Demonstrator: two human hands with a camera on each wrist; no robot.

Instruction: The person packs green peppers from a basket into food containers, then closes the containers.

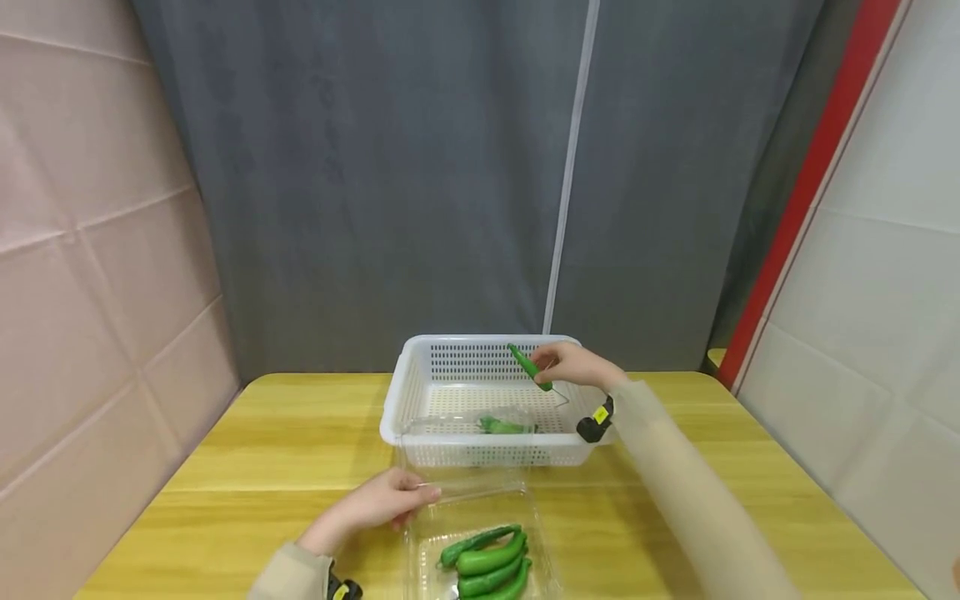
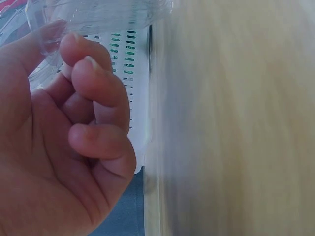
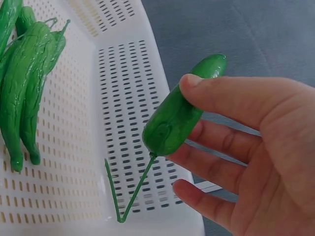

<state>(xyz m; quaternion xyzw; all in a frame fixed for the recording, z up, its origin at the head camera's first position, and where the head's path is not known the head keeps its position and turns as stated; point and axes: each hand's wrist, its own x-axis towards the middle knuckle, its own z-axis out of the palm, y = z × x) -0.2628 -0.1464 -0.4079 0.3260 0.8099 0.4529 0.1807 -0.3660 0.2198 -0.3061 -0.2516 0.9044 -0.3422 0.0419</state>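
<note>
My right hand pinches a green cucumber-like vegetable over the right part of the white perforated basket; in the right wrist view the vegetable has a thin bent stem. Several wrinkled green vegetables lie inside that basket. My left hand pinches the edge of a clear plastic container's raised lid; the left wrist view shows thumb and forefinger at the plastic, other fingers curled. In the container's tray rest several green peppers and a darker green cucumber.
The yellow wooden table carries the basket at its back edge and the container in front. Behind hangs a dark grey curtain. Pale panels stand at the left and right, with a red strip on the right.
</note>
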